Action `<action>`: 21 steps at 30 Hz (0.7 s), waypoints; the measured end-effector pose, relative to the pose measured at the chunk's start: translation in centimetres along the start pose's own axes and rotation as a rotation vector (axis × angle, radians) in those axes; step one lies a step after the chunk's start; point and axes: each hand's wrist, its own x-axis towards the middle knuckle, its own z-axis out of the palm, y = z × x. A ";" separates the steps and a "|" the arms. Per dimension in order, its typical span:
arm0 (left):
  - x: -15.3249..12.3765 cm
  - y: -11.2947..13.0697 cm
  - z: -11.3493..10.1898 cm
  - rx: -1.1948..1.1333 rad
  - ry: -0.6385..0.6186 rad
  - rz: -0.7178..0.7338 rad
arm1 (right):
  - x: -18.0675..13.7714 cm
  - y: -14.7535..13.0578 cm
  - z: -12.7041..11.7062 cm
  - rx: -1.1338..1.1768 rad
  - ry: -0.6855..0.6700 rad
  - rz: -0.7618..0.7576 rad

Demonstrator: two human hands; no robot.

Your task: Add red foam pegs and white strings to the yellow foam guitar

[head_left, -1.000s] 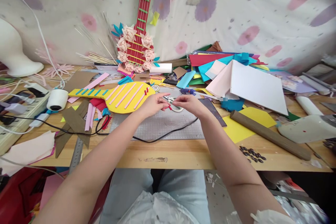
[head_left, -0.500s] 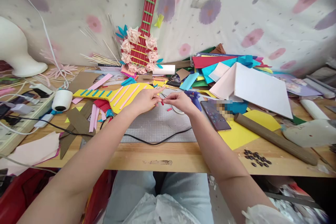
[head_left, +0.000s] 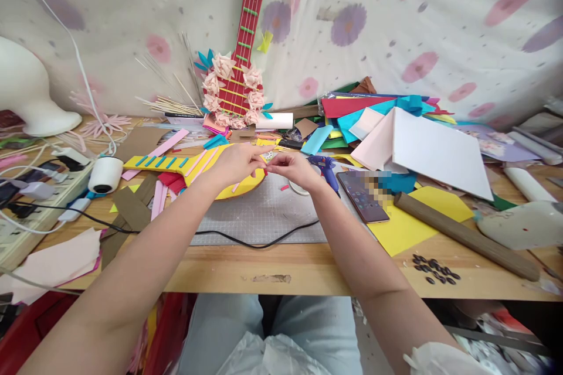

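Note:
A yellow foam guitar (head_left: pixel 176 163) with blue frets and pink strips lies flat on the table. My left hand (head_left: pixel 235 163) rests over its round body, fingers pinched on a small red foam piece (head_left: pixel 264 164). My right hand (head_left: pixel 294 169) meets it fingertip to fingertip, also pinched at the red piece. Another small red piece (head_left: pixel 285 187) lies on the grey cutting mat (head_left: pixel 268 217) below my hands.
A blue glue gun (head_left: pixel 324 165) and a phone (head_left: pixel 363 197) lie right of my hands. A black cable (head_left: pixel 246 241) crosses the mat. A red paper guitar with paper flowers (head_left: pixel 235 91) leans on the back cloth. Coloured sheets (head_left: pixel 396 135), a brown roll (head_left: pixel 466 237) and dark beads (head_left: pixel 435 274) fill the right.
Both hands moved left and slightly back, from over the mat to over the yellow guitar's body, still pinched together on the red piece. The view shifted a little.

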 end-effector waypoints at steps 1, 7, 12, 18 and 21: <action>0.0 -0.2 -0.1 -0.038 -0.009 0.002 | 0.0 -0.1 0.0 0.016 -0.013 0.005; -0.5 -1.8 0.0 -0.204 -0.033 -0.020 | 0.3 0.6 0.7 0.153 -0.076 0.118; -0.6 -2.6 0.0 -0.194 0.002 -0.079 | 0.9 1.3 1.8 0.253 -0.067 0.186; -0.7 -3.2 -0.6 -0.223 0.072 -0.091 | 1.8 1.5 2.8 0.358 -0.066 0.230; -0.9 -3.3 -0.5 -0.199 0.147 -0.095 | 2.4 1.4 2.9 0.372 -0.092 0.231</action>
